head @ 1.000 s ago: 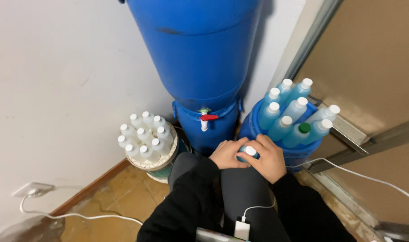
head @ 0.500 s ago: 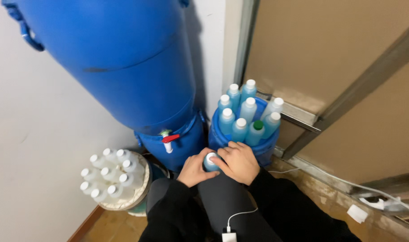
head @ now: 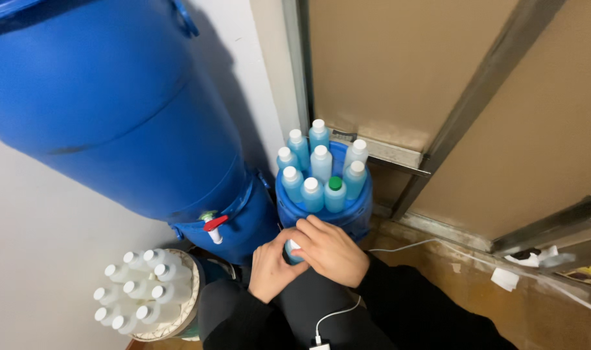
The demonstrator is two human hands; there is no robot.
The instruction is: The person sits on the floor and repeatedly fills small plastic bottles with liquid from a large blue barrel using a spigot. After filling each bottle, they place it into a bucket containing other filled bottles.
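From the head camera, both hands meet low in the middle of the picture, over the person's lap. The left hand [head: 269, 269] wraps around the body of a small blue bottle [head: 293, 249], fingers curled to steady it, while the right hand [head: 331, 251] closes over its white top from above, fingertips bent around the cap; this looks like a grip for turning the cap, though the hands hide most of the bottle.

Just beyond the right hand stands a blue bucket [head: 357, 217] packed with upright blue bottles [head: 321, 170], nearly all white-capped and one green-capped, kept standing by their tight fit. Just beyond the left hand, a red-handled tap [head: 212, 227] sticks out low on a large blue drum [head: 114, 110], within easy reach. To the left of the left hand, a pale bucket [head: 182, 311] holds white bottles [head: 137, 291], kept apart from the blue ones. A white cable [head: 337, 312] runs across the lap below the hands.
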